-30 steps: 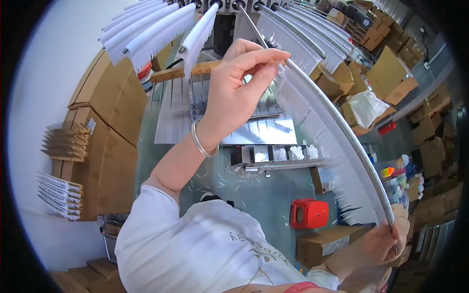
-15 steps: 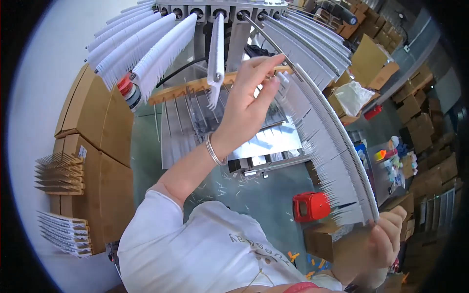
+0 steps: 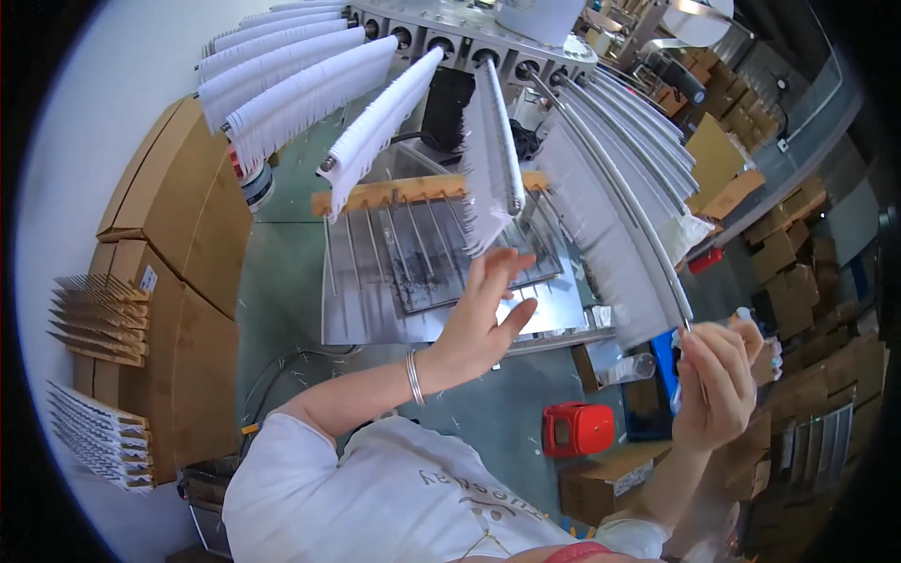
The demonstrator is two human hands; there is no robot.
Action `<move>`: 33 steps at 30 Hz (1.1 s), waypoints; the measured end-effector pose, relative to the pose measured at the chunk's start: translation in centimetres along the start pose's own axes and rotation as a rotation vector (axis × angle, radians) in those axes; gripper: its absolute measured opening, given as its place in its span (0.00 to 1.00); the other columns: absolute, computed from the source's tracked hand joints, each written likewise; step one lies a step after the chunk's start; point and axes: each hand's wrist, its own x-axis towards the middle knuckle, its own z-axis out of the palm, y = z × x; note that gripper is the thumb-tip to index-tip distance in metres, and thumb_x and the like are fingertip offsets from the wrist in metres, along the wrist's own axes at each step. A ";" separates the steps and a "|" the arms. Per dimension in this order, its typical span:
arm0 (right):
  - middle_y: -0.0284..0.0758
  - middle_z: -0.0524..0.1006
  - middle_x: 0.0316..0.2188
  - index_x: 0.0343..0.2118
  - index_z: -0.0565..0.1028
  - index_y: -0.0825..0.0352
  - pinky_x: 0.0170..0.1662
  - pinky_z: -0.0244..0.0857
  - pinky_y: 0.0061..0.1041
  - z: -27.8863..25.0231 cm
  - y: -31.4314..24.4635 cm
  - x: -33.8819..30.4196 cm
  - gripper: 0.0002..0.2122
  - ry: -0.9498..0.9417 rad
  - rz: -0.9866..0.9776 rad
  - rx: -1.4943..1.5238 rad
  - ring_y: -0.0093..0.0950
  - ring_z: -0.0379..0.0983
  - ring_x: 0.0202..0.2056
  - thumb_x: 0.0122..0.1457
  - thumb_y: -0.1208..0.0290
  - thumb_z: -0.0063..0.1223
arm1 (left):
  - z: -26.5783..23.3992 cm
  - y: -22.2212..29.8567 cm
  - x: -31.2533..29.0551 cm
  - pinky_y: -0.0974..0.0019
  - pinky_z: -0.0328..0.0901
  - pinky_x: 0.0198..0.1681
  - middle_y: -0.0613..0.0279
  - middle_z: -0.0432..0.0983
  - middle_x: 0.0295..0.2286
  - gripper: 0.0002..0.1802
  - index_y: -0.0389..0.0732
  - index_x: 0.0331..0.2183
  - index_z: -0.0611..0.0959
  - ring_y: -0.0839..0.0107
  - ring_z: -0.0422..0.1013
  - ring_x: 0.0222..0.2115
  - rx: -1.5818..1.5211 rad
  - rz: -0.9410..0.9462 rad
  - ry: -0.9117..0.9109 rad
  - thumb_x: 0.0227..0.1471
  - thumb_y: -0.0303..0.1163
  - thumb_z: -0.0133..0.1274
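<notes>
My right hand [image 3: 718, 380] is closed round the near end of a long metal rod [image 3: 648, 249], hung along its length with thin white pieces [image 3: 615, 281]. The rod's far end sits in a socket of a round grey metal rack [image 3: 469, 38]. Nothing is in my left hand [image 3: 479, 324], whose fingers are apart just below the tip of another rod of white pieces [image 3: 488, 159]. Whether those fingertips touch the pieces cannot be told. More loaded rods fan out from the rack on both sides.
Below the rods, a wooden bar [image 3: 361, 199] with several thin metal pins lies over a metal work surface [image 3: 357, 314]. Tall cardboard boxes [image 3: 178, 235] stand at left, with pinned wooden bars [image 3: 103, 319] beside them. A red stool [image 3: 577, 429] is on the floor at right.
My left hand has come off the rod and moved down, its fingers spreading. The rods and rack have shifted to the right in view. My right hand has moved up and slightly left, still at a rod's end.
</notes>
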 end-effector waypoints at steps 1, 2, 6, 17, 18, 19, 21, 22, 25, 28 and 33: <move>0.40 0.76 0.26 0.29 0.76 0.73 0.38 0.56 0.34 0.8 0.6 0.8 0.08 0.004 -0.022 0.005 0.35 0.73 0.28 0.45 0.76 0.57 | -0.1 -0.2 -0.3 0.65 0.62 0.46 0.56 0.56 0.49 0.27 0.39 0.53 0.65 0.67 0.62 0.46 0.005 0.002 0.003 0.52 0.27 0.53; 0.39 0.76 0.26 0.29 0.76 0.73 0.38 0.56 0.33 1.8 1.2 1.5 0.07 0.009 -0.043 0.014 0.34 0.72 0.28 0.45 0.77 0.57 | -0.3 -0.6 -0.7 0.66 0.62 0.46 0.56 0.55 0.49 0.27 0.40 0.53 0.65 0.67 0.62 0.46 0.023 -0.010 -0.010 0.52 0.27 0.53; 0.36 0.75 0.27 0.33 0.75 0.72 0.43 0.55 0.30 4.7 2.6 3.0 0.08 0.015 -0.007 0.127 0.31 0.70 0.30 0.47 0.81 0.55 | -1.1 -1.4 -2.4 0.67 0.62 0.46 0.58 0.55 0.49 0.25 0.40 0.51 0.67 0.68 0.63 0.45 0.025 -0.072 -0.013 0.51 0.27 0.53; 0.34 0.75 0.23 0.34 0.72 0.70 0.44 0.56 0.32 6.8 3.7 1.4 0.13 0.076 0.163 0.640 0.24 0.67 0.25 0.53 0.64 0.58 | -2.2 -0.5 -2.9 0.74 0.64 0.36 0.59 0.65 0.40 0.12 0.37 0.40 0.76 0.75 0.66 0.34 -0.078 -0.166 -0.059 0.51 0.22 0.51; 0.34 0.74 0.22 0.34 0.72 0.69 0.44 0.56 0.34 6.8 3.7 1.0 0.16 0.092 0.144 0.715 0.23 0.67 0.24 0.51 0.61 0.60 | -2.0 -0.1 -2.5 0.74 0.64 0.33 0.60 0.67 0.37 0.09 0.36 0.38 0.77 0.76 0.66 0.31 -0.068 -0.109 -0.058 0.51 0.22 0.52; 0.33 0.74 0.20 0.35 0.72 0.69 0.42 0.55 0.35 6.6 3.5 0.5 0.20 0.105 0.149 0.733 0.23 0.66 0.23 0.50 0.56 0.61 | -1.7 0.2 -2.0 0.75 0.63 0.31 0.61 0.69 0.33 0.07 0.35 0.35 0.78 0.77 0.66 0.28 -0.059 -0.053 -0.059 0.50 0.21 0.52; 0.32 0.73 0.20 0.35 0.72 0.68 0.41 0.53 0.34 5.6 2.5 -0.5 0.22 0.131 0.160 0.751 0.22 0.66 0.22 0.50 0.51 0.59 | -1.3 0.7 -0.7 0.75 0.63 0.29 0.62 0.69 0.31 0.06 0.35 0.34 0.78 0.78 0.66 0.26 -0.045 0.037 -0.041 0.49 0.21 0.53; 0.31 0.72 0.19 0.35 0.72 0.67 0.39 0.52 0.34 5.1 2.5 -1.6 0.24 0.150 0.155 0.740 0.21 0.64 0.22 0.50 0.47 0.57 | -1.0 1.0 0.1 0.75 0.62 0.28 0.62 0.69 0.29 0.05 0.35 0.32 0.79 0.78 0.66 0.25 -0.028 0.135 -0.010 0.49 0.20 0.53; 0.33 0.74 0.18 0.37 0.72 0.70 0.34 0.52 0.32 3.5 2.1 -5.3 0.32 0.229 0.106 0.770 0.23 0.62 0.19 0.44 0.40 0.54 | 0.4 2.9 2.7 0.76 0.60 0.24 0.64 0.69 0.29 0.09 0.36 0.32 0.79 0.80 0.63 0.21 0.026 0.279 0.128 0.43 0.22 0.59; 0.30 0.71 0.15 0.36 0.71 0.66 0.33 0.50 0.30 0.0 -0.8 -8.1 0.31 0.320 0.265 0.748 0.21 0.62 0.16 0.47 0.37 0.47 | 2.1 3.5 5.7 0.74 0.60 0.20 0.64 0.68 0.28 0.13 0.39 0.30 0.77 0.78 0.63 0.19 0.184 0.488 0.242 0.39 0.26 0.63; 0.29 0.71 0.15 0.32 0.70 0.65 0.33 0.51 0.30 -3.0 -3.8 -10.8 0.24 0.393 0.371 0.636 0.21 0.62 0.16 0.52 0.44 0.51 | 3.7 3.9 7.5 0.69 0.62 0.20 0.63 0.67 0.26 0.14 0.41 0.26 0.75 0.69 0.68 0.20 0.440 0.618 0.384 0.36 0.28 0.65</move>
